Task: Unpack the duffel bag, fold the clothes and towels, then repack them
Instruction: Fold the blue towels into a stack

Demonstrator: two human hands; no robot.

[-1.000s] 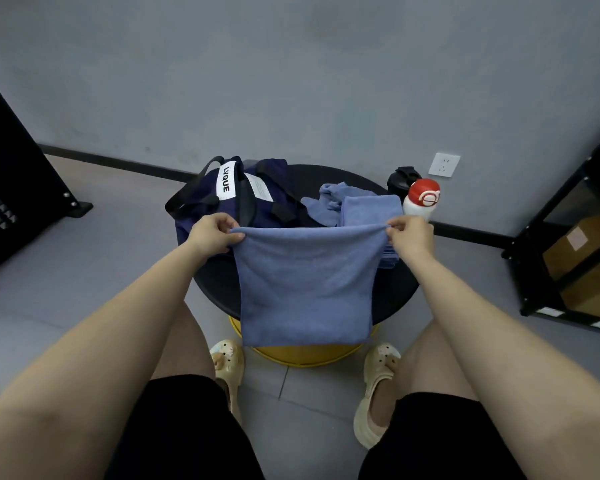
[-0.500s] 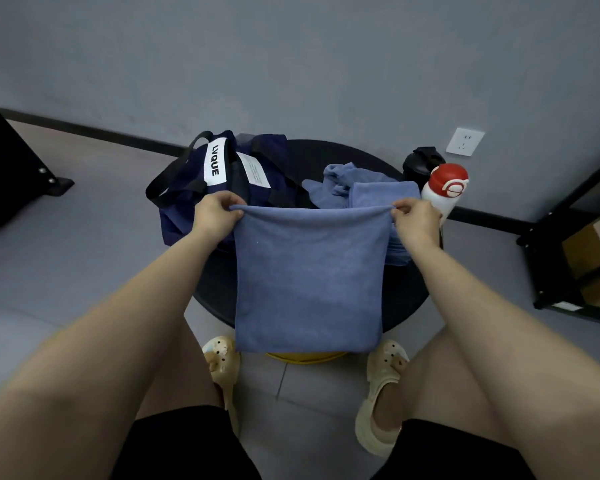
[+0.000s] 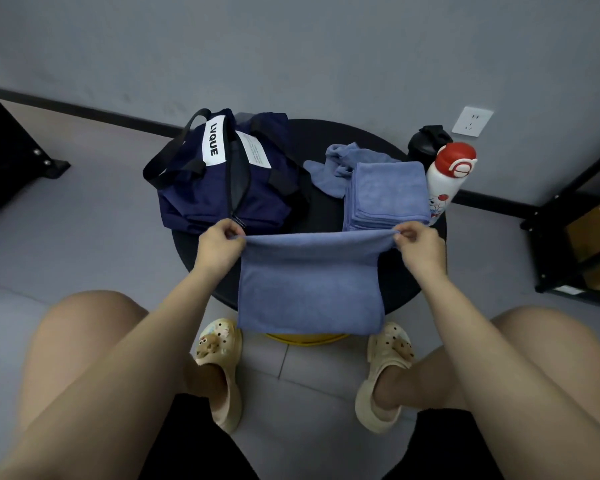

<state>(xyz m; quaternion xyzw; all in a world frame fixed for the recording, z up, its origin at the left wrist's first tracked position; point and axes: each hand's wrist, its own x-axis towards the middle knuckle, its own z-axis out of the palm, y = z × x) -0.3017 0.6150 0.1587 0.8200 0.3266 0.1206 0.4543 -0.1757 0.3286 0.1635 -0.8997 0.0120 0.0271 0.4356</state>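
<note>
A seated person holds a blue towel [image 3: 310, 282] taut by its top corners, left hand [image 3: 219, 244] and right hand [image 3: 418, 245] each pinching a corner, likely to square a fold. It hangs over the table [image 3: 329, 136] edge, in front of the folded stack [image 3: 385, 194]; the duffel bag [image 3: 222, 181] sits left of that stack.

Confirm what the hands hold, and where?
A blue towel, pinched at its two top corners: left hand on one, right hand on the other.
</note>
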